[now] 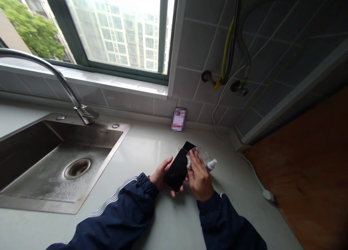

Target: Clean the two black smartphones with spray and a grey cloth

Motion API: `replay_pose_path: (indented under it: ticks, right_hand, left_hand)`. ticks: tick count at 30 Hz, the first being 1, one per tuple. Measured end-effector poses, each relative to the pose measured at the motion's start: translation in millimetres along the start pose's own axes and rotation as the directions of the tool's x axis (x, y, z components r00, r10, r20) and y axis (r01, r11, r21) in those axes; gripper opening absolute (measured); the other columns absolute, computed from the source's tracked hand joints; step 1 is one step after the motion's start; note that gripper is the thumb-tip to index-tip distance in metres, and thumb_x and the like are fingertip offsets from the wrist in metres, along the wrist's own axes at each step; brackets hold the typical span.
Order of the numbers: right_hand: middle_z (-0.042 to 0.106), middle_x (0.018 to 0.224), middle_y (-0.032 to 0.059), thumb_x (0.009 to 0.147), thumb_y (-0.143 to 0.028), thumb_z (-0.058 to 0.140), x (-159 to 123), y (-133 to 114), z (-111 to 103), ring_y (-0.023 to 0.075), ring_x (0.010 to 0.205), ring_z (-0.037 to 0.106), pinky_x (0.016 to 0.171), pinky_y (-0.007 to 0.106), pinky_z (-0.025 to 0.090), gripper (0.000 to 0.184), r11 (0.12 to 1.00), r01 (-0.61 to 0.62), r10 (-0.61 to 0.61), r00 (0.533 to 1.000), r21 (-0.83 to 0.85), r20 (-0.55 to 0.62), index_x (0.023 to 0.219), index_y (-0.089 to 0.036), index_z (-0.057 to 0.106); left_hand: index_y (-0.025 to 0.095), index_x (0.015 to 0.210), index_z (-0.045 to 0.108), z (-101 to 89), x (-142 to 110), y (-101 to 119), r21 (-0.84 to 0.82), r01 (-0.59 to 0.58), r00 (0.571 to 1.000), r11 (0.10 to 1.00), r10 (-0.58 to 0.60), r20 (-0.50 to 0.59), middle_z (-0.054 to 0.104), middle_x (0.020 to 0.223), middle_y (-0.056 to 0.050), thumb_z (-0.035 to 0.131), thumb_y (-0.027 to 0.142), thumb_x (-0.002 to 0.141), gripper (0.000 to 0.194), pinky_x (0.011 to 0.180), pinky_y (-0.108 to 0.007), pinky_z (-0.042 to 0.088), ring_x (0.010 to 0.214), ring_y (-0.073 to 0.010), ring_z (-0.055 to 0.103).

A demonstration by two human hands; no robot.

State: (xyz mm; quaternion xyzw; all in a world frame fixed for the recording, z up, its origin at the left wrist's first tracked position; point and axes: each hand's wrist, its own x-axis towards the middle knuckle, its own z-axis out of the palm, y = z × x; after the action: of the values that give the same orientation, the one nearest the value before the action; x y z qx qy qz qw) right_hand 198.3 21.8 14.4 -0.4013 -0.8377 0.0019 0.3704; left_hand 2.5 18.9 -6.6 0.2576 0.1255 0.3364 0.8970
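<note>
A black smartphone [176, 172] lies tilted in my left hand [160, 173], the thumb along one edge and fingertips showing past the other. My right hand [200, 177] presses a small white wiping cloth [189, 163] to the phone's upper right edge; the fingers cover most of it. Behind the phone, a second dark flat device [188, 145] rests on the counter, partly hidden. A clear plastic piece [203, 154] sits just beyond my right fingers. Beside that hand is a small bottle with a white cap [212, 164], its lower part hidden.
At left is a steel sink [78, 206] with a curved faucet [65, 85]. A blurred pinkish card or package [178, 119] leans against the tiled wall. On the right, a white cable [248, 163] runs down to a plug [268, 195] near a wooden panel [304, 163].
</note>
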Motion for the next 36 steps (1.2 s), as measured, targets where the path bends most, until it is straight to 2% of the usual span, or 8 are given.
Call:
replay_pose_path:
  ticks: [6, 9, 12, 16, 23, 26, 30, 36]
  right_hand:
    - [0.04, 0.156, 0.0117, 0.1, -0.015, 0.041, -5, -9, 8, 0.0305, 0.149, 0.03, 0.117, 0.058, 0.034, 0.054, 0.999, -0.021, 0.025, 0.996, -0.047, 0.088, 0.154, -0.018, 0.039]
    - [0.039, 0.157, 0.0114, 0.098, -0.013, 0.04, -6, -16, 8, 0.0295, 0.149, 0.03, 0.118, 0.058, 0.033, 0.055, 0.999, 0.024, -0.019, 0.987, -0.029, 0.162, 0.153, -0.017, 0.039]
    - [0.04, 0.156, 0.0113, 0.097, -0.013, 0.04, -6, -23, 4, 0.0278, 0.147, 0.035, 0.118, 0.058, 0.032, 0.054, 0.996, 0.086, -0.086, 0.964, 0.013, 0.251, 0.151, -0.017, 0.044]
    - [0.046, 0.153, 0.012, 0.095, -0.014, 0.042, -3, -27, -5, 0.0271, 0.143, 0.042, 0.119, 0.059, 0.028, 0.052, 0.99, 0.138, -0.144, 0.937, 0.042, 0.318, 0.146, -0.015, 0.05]
    - [0.044, 0.154, 0.0115, 0.097, -0.02, 0.046, 0, -34, -11, 0.0276, 0.144, 0.041, 0.121, 0.059, 0.024, 0.053, 0.968, 0.249, -0.243, 0.884, 0.038, 0.398, 0.15, -0.016, 0.045]
    - [0.04, 0.157, 0.0116, 0.1, -0.027, 0.046, -3, -32, -6, 0.0291, 0.145, 0.039, 0.12, 0.061, 0.025, 0.057, 0.974, 0.224, -0.202, 0.909, -0.019, 0.364, 0.155, -0.016, 0.035]
    - [0.032, 0.16, 0.0143, 0.103, -0.039, 0.045, -6, -24, 0, 0.0331, 0.147, 0.035, 0.119, 0.062, 0.026, 0.067, 0.987, 0.122, -0.092, 0.964, -0.106, 0.25, 0.161, -0.017, 0.017]
    - [0.022, 0.163, 0.0171, 0.103, -0.043, 0.043, -4, -16, 4, 0.0358, 0.148, 0.03, 0.118, 0.063, 0.025, 0.075, 0.986, 0.01, 0.016, 0.988, -0.165, 0.154, 0.162, -0.016, 0.005]
  left_hand:
    - [0.014, 0.137, 0.051, 0.2, 3, 0, 0.032, -0.013, 0.994, 0.999, 0.017, -0.109, 0.073, 0.093, -0.017, 0.033, 0.074, 0.091, 0.077, 0.044, -0.042, 0.059, 0.073, -0.0349, 0.074]
    - [0.015, 0.139, 0.05, 2.2, 2, 0, 0.012, -0.058, 0.99, 0.998, 0.059, -0.127, 0.074, 0.089, -0.014, 0.035, 0.071, 0.093, 0.073, 0.044, -0.037, 0.058, 0.069, -0.0315, 0.074]
    - [0.013, 0.137, 0.052, 5.8, 2, 2, -0.004, -0.094, 0.984, 0.996, 0.092, -0.151, 0.073, 0.084, -0.012, 0.037, 0.068, 0.094, 0.072, 0.043, -0.032, 0.055, 0.06, -0.0257, 0.072]
    - [0.012, 0.134, 0.055, 11.3, 2, 2, 0.022, -0.105, 0.972, 0.994, 0.108, -0.211, 0.072, 0.081, -0.011, 0.037, 0.07, 0.093, 0.073, 0.04, -0.029, 0.049, 0.054, -0.0233, 0.068]
    - [0.008, 0.125, 0.063, 10.7, 6, -2, 0.03, -0.235, 0.93, 0.972, 0.234, -0.285, 0.071, 0.083, -0.012, 0.04, 0.071, 0.092, 0.074, 0.054, -0.024, 0.047, 0.069, -0.0214, 0.07]
    - [0.011, 0.135, 0.058, 9.0, 5, -4, 0.069, -0.199, 0.936, 0.978, 0.21, -0.281, 0.073, 0.091, -0.013, 0.041, 0.073, 0.09, 0.078, 0.06, -0.028, 0.051, 0.076, -0.0239, 0.071]
    - [0.022, 0.15, 0.042, 12.0, 1, -7, 0.145, -0.057, 0.977, 0.988, 0.085, -0.198, 0.073, 0.101, -0.013, 0.036, 0.075, 0.091, 0.08, 0.058, -0.033, 0.053, 0.075, -0.0259, 0.072]
    - [0.017, 0.147, 0.049, 17.3, -4, -11, 0.314, 0.034, 0.984, 0.949, 0.024, -0.179, 0.073, 0.079, -0.014, 0.027, 0.071, 0.094, 0.079, 0.058, -0.039, 0.054, 0.063, -0.0265, 0.068]
